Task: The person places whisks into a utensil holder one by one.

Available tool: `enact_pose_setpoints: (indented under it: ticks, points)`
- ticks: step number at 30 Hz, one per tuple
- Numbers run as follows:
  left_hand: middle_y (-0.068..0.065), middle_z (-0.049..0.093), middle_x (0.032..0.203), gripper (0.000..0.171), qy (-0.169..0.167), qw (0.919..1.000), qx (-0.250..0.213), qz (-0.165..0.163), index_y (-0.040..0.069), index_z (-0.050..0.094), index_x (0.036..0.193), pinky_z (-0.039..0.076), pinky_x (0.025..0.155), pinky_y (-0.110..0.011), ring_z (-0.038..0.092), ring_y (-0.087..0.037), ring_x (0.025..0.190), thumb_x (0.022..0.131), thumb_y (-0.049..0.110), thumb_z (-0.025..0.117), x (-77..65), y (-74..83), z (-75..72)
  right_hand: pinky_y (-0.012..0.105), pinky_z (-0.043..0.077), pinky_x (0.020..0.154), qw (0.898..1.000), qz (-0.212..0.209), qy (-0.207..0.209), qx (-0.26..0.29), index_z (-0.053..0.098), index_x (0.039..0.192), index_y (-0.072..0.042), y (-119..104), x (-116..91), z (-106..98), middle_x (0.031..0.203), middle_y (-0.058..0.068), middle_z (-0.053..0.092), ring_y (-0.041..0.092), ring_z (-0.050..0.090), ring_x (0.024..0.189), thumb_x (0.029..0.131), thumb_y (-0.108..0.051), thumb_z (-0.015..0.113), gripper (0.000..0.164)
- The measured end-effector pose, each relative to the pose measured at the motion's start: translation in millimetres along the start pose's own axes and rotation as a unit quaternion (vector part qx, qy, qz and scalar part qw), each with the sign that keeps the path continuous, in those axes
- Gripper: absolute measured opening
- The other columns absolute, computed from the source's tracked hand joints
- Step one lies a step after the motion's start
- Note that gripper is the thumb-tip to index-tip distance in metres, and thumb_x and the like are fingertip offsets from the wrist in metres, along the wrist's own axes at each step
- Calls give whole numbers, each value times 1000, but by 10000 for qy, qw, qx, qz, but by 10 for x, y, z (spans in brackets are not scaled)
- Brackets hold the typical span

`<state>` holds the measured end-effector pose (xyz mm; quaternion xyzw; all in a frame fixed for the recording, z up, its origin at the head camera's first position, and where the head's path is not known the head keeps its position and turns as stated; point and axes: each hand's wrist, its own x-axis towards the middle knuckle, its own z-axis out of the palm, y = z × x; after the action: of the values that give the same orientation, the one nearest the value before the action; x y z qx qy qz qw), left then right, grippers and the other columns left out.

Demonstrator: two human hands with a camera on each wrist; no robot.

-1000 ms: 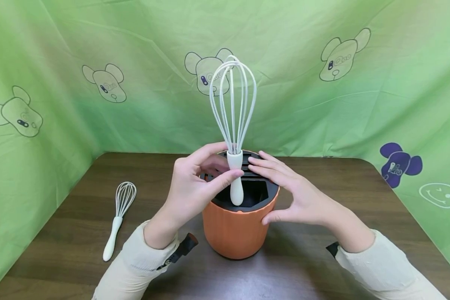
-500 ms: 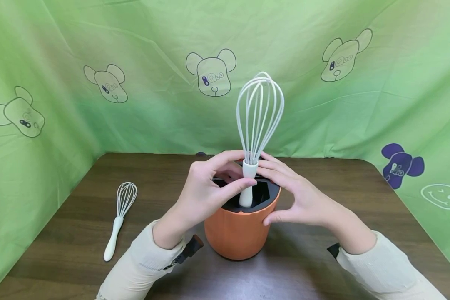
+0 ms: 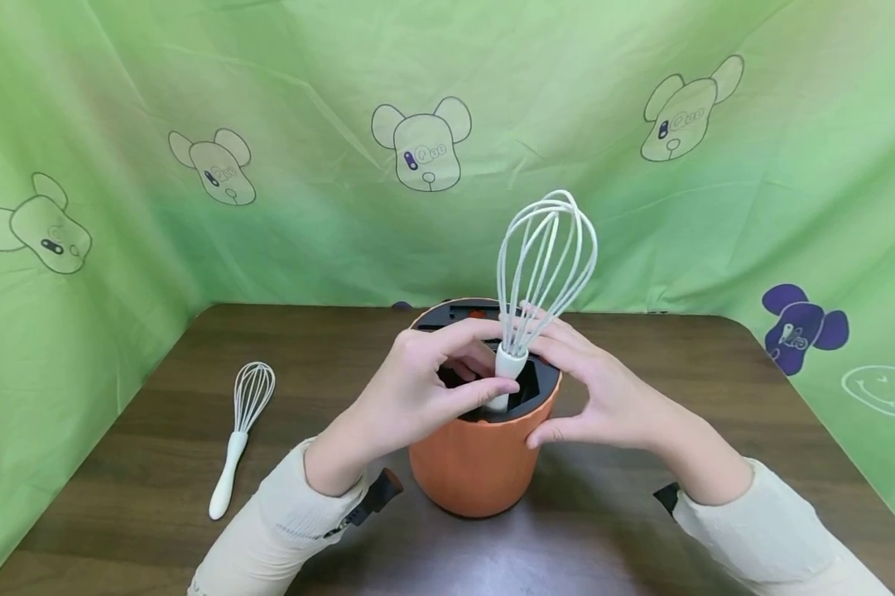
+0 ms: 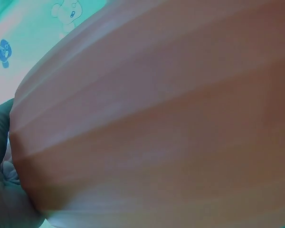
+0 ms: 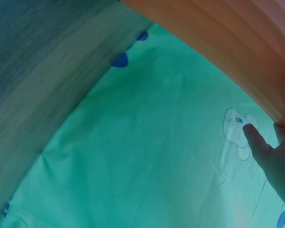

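In the head view, my left hand (image 3: 417, 385) pinches the white handle of a whisk (image 3: 511, 362) between thumb and fingers. The whisk's wire loops point up and lean right, while the handle's lower end is inside the black-topped opening of an orange utensil holder (image 3: 473, 472). My right hand (image 3: 614, 397) rests on the holder's right side, fingers extended over the rim and thumb against the outer wall. The ribbed orange wall fills most of the left wrist view, with part of my left hand (image 4: 7, 199) at its edge. The handle tip is hidden.
A second, smaller-looking white whisk (image 3: 227, 476) lies on the brown wooden table (image 3: 141, 497) to the left. Green cloth (image 3: 305, 232) with bear-head drawings hangs behind and on both sides of the table. The holder's black insert (image 3: 447, 314) has slots at the back.
My left hand has moved right and down with the whisk, and the handle has gone lower into the holder. The whisk now tilts further right. My right hand has stayed on the holder.
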<state>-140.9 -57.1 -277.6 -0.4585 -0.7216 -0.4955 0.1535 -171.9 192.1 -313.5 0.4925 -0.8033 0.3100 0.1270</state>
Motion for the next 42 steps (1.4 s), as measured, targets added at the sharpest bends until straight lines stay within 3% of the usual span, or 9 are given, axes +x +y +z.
enact_pose_setpoints:
  ticks: [6,18,24,35,42]
  points:
    - [-2,75,83,40,-591,9981,151,-14,6,64,121,56,71,-16,68,3,77,84,8,79,13,-33,-30,20,16,123,9998,182,-111,17,46,148,-13,9,18,-7,158,5,40,17,17,155,63,-35,93,100]
    - [-1,75,87,27,-1161,9919,158,-499,8,66,112,57,73,-14,68,5,81,87,7,76,24,-27,-53,17,15,122,9997,170,-173,-1,44,150,-11,40,17,-8,158,3,40,16,18,154,63,-34,94,103]
    - [0,75,87,24,-1250,9906,179,-522,9,67,110,56,74,-14,67,6,81,87,8,75,18,-25,-63,19,16,123,9992,330,-219,92,42,150,-10,23,22,3,158,4,40,19,20,154,61,-33,94,106]
    - [2,74,88,14,-1440,9870,254,-663,9,68,100,56,78,-14,67,5,82,88,10,75,46,-30,-90,19,18,122,10000,0,-40,6,44,148,-8,35,32,19,156,5,42,15,22,153,62,-36,94,104]
    - [2,75,90,15,-1434,9853,279,-890,11,68,99,56,78,-14,68,4,84,88,13,76,44,-16,-85,22,17,123,9999,115,-46,75,43,149,-10,16,37,18,156,9,41,19,23,152,61,-36,94,105]
